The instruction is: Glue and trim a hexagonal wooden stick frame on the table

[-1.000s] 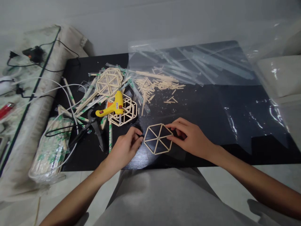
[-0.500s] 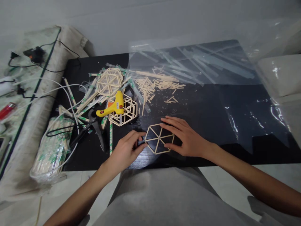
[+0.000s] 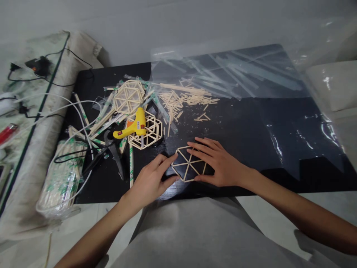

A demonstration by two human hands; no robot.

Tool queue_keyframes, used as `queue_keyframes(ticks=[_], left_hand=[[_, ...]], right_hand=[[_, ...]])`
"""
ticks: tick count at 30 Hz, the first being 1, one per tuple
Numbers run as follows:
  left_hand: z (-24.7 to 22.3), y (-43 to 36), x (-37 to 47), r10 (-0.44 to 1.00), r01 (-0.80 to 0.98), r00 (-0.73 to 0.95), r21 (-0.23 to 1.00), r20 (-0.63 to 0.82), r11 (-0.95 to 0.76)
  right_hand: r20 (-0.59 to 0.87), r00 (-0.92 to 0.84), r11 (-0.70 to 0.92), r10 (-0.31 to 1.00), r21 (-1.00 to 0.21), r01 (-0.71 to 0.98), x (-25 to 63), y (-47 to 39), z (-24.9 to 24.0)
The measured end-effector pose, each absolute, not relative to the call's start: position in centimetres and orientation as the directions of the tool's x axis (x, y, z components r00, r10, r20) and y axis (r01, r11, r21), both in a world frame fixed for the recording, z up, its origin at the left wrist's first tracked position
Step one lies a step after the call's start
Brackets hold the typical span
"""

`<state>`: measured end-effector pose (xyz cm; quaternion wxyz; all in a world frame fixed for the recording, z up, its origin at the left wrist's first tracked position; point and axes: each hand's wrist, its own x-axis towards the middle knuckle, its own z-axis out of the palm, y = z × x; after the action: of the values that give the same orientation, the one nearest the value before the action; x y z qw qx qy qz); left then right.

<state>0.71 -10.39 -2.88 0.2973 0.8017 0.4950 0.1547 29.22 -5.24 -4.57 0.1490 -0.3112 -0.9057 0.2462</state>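
A hexagonal frame of thin wooden sticks with spokes [image 3: 185, 166] lies on the black table in front of me. My left hand [image 3: 152, 176] grips its left side, the index finger at the upper left corner and the thumb at the lower left. Across its right side, my right hand [image 3: 216, 163] grips the frame, thumb at the lower edge and fingers over the upper edge. My right fingers hide part of the frame's right half. A yellow glue gun [image 3: 135, 126] rests on a finished-looking stack of stick hexagons [image 3: 153, 130] further left.
Another stick hexagon [image 3: 128, 96] lies behind on wrapped sticks. Short cut sticks [image 3: 192, 98] are heaped at the table's middle back. Black-handled cutters [image 3: 114, 152], a white cord [image 3: 80, 102] and a bag of sticks [image 3: 63, 171] are at left. A clear plastic sheet [image 3: 251, 74] covers the right.
My left index finger has stretched from the left corner to the upper left edge, and my left thumb has shifted right along the lower edge. My right hand has moved slightly left over the frame.
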Motion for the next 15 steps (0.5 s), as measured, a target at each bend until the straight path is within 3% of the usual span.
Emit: queue_keyframes(ticks=[6, 15], left_hand=[[-2.91, -10.50, 0.93, 0.873, 0.735, 0.487, 0.554, -0.030, -0.391], [-3.01, -10.91, 1.19, 0.891, 0.758, 0.454, 0.533, -0.017, -0.376]], right_hand=[[0.113, -0.760, 0.685, 0.639, -0.533, 0.497, 29.19, -5.25, -4.51], [0.108, -0.762, 0.686, 0.639, -0.528, 0.500, 29.22, -5.19, -4.48]])
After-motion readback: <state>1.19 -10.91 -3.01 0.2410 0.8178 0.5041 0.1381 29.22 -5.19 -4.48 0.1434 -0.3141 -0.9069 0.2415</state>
